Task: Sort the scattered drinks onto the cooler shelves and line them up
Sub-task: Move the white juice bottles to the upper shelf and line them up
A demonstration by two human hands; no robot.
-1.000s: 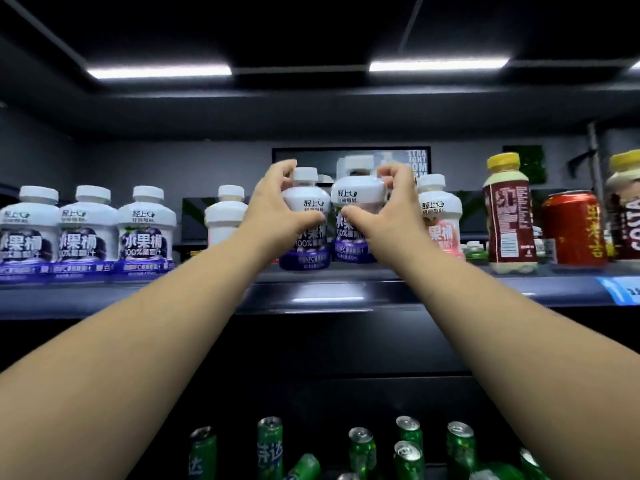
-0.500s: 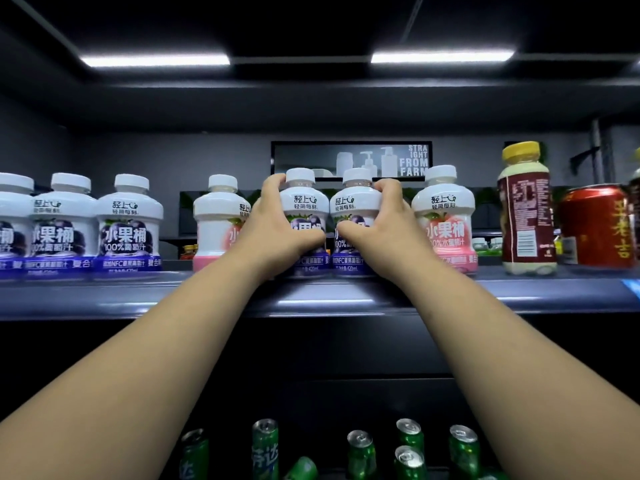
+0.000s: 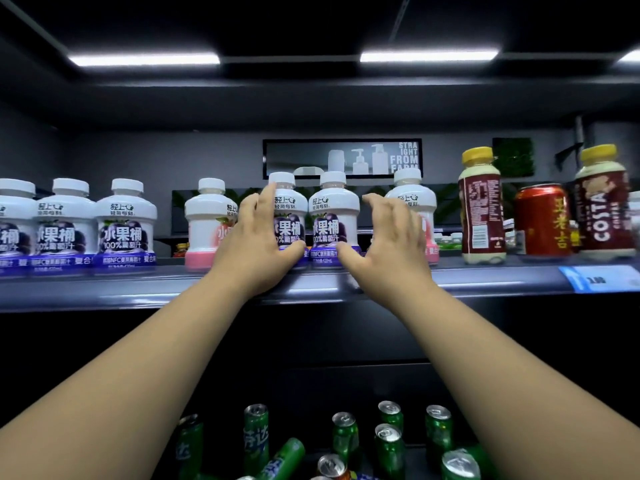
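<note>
Two white bottles with purple grape labels stand upright side by side on the dark cooler shelf point(image 3: 138, 289). My left hand point(image 3: 256, 251) lies against the left purple bottle point(image 3: 289, 216), fingers straight up its left side and thumb across its base. My right hand point(image 3: 391, 251) is spread just right of the right purple bottle point(image 3: 332, 216); its fingers are off the bottle and only the thumb is near the base. Three matching purple bottles point(image 3: 124, 226) stand in a row at the shelf's left.
A pink-label bottle point(image 3: 207, 223) stands left of my hands and another point(image 3: 412, 199) behind my right hand. Further right are a yellow-capped brown bottle point(image 3: 481, 209), a red can point(image 3: 542, 220) and a Costa bottle point(image 3: 602, 202). Several green cans point(image 3: 389, 448) lie scattered below.
Both purple bottles came down onto the shelf together. My right hand has let go and spread open; my left hand's fingers have straightened against its bottle.
</note>
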